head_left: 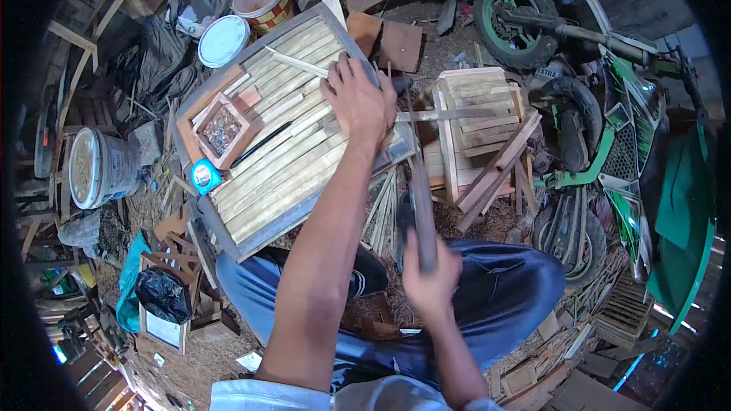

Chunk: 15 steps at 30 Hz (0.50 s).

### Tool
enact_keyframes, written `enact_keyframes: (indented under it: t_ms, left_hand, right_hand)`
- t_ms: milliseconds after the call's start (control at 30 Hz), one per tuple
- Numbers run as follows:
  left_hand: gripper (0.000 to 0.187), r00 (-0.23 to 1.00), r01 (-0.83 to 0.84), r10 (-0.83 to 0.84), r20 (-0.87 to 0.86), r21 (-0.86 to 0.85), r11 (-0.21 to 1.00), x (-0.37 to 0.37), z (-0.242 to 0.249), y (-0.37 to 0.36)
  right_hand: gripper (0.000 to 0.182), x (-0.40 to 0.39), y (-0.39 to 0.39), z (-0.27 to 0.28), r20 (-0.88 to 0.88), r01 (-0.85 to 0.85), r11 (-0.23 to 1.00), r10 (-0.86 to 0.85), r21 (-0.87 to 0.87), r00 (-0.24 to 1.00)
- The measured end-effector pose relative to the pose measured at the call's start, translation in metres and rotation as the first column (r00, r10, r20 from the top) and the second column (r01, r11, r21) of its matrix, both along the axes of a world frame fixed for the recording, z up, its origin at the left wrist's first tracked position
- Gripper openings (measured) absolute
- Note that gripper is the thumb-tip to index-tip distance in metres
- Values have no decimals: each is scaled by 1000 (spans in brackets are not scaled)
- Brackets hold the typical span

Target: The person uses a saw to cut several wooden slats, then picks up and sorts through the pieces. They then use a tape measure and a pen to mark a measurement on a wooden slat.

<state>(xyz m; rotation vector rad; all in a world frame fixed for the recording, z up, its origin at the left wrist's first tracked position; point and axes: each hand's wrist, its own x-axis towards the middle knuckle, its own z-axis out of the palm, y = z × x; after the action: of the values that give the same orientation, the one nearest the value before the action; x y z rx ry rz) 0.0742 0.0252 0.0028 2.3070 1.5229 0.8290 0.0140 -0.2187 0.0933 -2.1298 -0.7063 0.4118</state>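
My left hand point(359, 97) bears down near the right edge of a dark-framed panel point(285, 148) covered in pale wooden slats. Its bent fingers press on a thin wooden strip point(298, 63), whose far end sticks out to the left. From beside that hand a flat grey-brown strip point(449, 115) juts past the panel's edge. In my right hand point(431, 281), closed and smeared by motion, is a long saw-like tool point(421, 205), pointing up toward the panel's edge. On the slats sit a wooden box of small metal pieces point(221, 133), a blue tape measure point(204, 176) and a dark pen-like stick point(263, 142).
Right of the panel stands a stack of slatted wood point(480, 110) with loose sticks leaning on it. A green motorbike point(609, 144) is beyond. Buckets point(103, 167) and a white lid point(223, 41) are at left. Wood scraps litter the floor around my crossed legs point(495, 297).
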Motion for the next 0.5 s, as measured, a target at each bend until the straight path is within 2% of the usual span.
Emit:
enact_keyframes:
  t_ms: [33,67,100,167,267,333,367,400,433,467,500]
  left_hand:
    - [48,1000,1,-1,-11,-10,1000,-1,-2,-2]
    - [47,1000,4,-4,-3,6,1000,-1,-4,-1]
    - [46,1000,2,-2,-13,-4,1000,-2,-3,-2]
    - [46,999,7,-8,-31,-32,999,0,1,-1]
    - [45,999,11,-13,-36,-48,999,0,1,0]
    - [46,999,-4,4,-32,-28,1000,-1,1,3]
    - [46,999,12,-13,-33,-23,1000,-1,1,-2]
    - [47,1000,-2,1,-19,-7,1000,1,-2,-2]
    - [47,1000,7,-7,-16,-15,1000,2,-1,-1]
    - [47,1000,11,-11,-17,-24,1000,2,1,0]
    - [47,1000,14,-15,-25,-36,999,0,0,0]
  right_hand:
    - [24,17,34,-12,-139,46,989,-26,142,990]
    - [28,34,59,-27,-118,18,989,-1,147,993]
    - [30,37,68,-28,-189,57,979,-20,194,982]
    - [24,23,39,-5,-118,16,995,-5,94,993]
    - [13,-29,-53,0,-59,53,996,-48,78,997]
    - [13,-30,-50,16,-145,91,994,-83,54,986]
    - [14,-23,-37,9,-207,130,991,-123,19,971]
    - [16,-1,-6,4,-121,64,995,-73,-75,990]
    - [19,21,28,-6,-140,48,997,-39,59,989]
    - [22,38,58,-30,-14,13,982,-11,189,1000]
    - [23,45,72,-29,-148,33,992,-15,125,989]
